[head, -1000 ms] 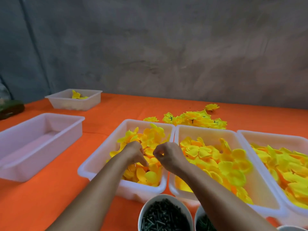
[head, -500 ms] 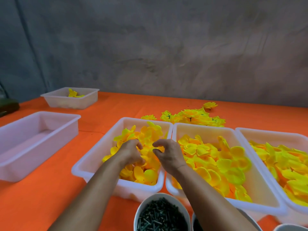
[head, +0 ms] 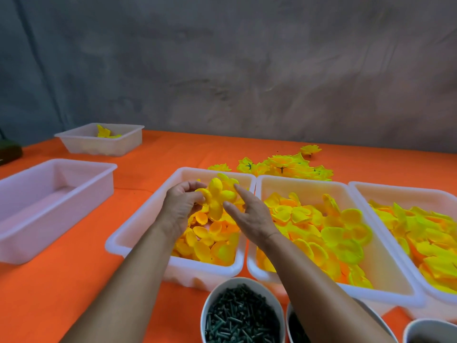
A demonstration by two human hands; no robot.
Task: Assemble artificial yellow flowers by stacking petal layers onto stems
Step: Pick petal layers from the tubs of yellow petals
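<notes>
My left hand is over the nearest tray of small yellow petals, fingers curled & pinching one petal layer by its left edge, lifted a bit above the pile. My right hand is just beside it, fingers straight & spread, index tip up near the layer's right side; can't tell if it's touching; it has hold of nothing. Next tray to the right has bigger petals, yellow-green w/ orange, & a third tray at the far right is full of more of the same sort. Behind those trays a heap of finished flowers lies on the orange table. Close to me: a round tub of dark green stems, w/ a 2nd tub touching it, mostly hidden by my right arm. Left side: a white tray w/ nothing visible in it, & further back a smaller tray w/ a couple of yellow pieces.
</notes>
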